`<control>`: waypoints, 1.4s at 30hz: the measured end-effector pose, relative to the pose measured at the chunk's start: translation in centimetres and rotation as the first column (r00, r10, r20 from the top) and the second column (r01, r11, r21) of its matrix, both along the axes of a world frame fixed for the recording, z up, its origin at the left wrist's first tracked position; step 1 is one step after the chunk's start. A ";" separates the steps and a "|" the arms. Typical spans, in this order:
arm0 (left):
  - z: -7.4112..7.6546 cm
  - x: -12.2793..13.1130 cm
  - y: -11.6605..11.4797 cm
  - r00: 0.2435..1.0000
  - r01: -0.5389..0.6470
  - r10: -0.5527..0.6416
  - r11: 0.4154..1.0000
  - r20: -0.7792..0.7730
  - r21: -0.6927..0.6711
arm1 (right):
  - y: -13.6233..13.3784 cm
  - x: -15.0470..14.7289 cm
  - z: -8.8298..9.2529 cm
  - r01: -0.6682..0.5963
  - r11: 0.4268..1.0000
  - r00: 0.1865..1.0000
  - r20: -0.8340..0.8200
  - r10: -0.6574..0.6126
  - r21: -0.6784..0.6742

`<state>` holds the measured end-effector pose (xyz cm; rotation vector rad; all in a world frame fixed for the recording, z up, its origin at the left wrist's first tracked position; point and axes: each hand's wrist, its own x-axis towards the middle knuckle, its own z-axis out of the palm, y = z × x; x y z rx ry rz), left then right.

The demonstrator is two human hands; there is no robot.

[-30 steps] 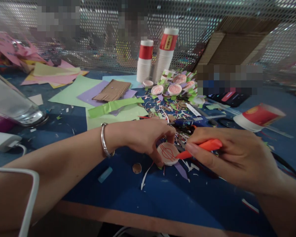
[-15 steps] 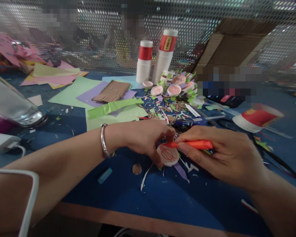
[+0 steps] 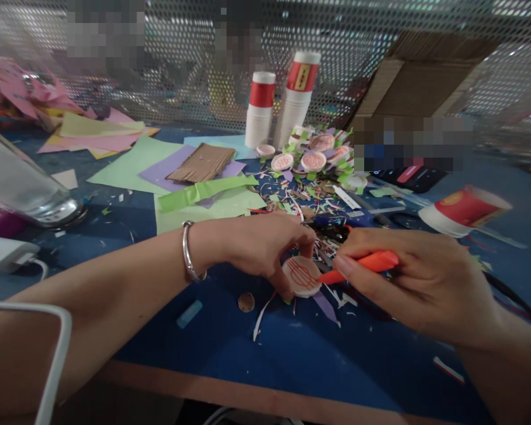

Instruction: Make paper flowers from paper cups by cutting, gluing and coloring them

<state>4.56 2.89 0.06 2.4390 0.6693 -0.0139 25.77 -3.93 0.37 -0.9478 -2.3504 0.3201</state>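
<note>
My left hand [image 3: 274, 251] pinches the rim of a small round white disc [image 3: 300, 277] that looks like a cut paper cup bottom. Red lines and a curved shape are drawn on its face. Between the thumb and fingers of my right hand [image 3: 407, 280] is an orange-red marker [image 3: 367, 264], its tip at the disc's right edge. A purple paper strip [image 3: 327, 309] sticks out from under the disc. Just behind my hands, dark-handled scissors [image 3: 336, 232] lie partly hidden among paper scraps [image 3: 301, 198].
Behind stand two stacks of paper cups [image 3: 260, 112] and a pile of decorated discs [image 3: 313, 161]. Coloured paper [image 3: 124, 162] and corrugated cardboard [image 3: 202, 162] lie left. A paper cup [image 3: 464, 211] lies tipped at right. A glass [image 3: 35, 189] and white adapter [image 3: 9, 254] are far left.
My right hand has shifted right with the marker, whose tip moved from the disc's upper edge to its right edge. More red lines show on the disc. My left hand stays put.
</note>
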 end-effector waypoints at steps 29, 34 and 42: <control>0.1 0.0 0.0 1.000 -0.007 0.007 1.000 -0.029 0.019 | 0.0 0.1 0.0 0.016 0.998 1.000 0.024 -0.018 0.063; -0.1 0.0 0.2 0.999 0.023 -0.022 0.999 -0.029 0.031 | 0.1 0.1 -0.6 0.041 0.997 0.999 -0.029 -0.039 0.067; -0.2 0.0 0.3 0.999 0.045 -0.045 0.999 -0.001 0.025 | 0.4 -0.1 -1.1 0.016 0.997 1.000 -0.001 -0.016 0.071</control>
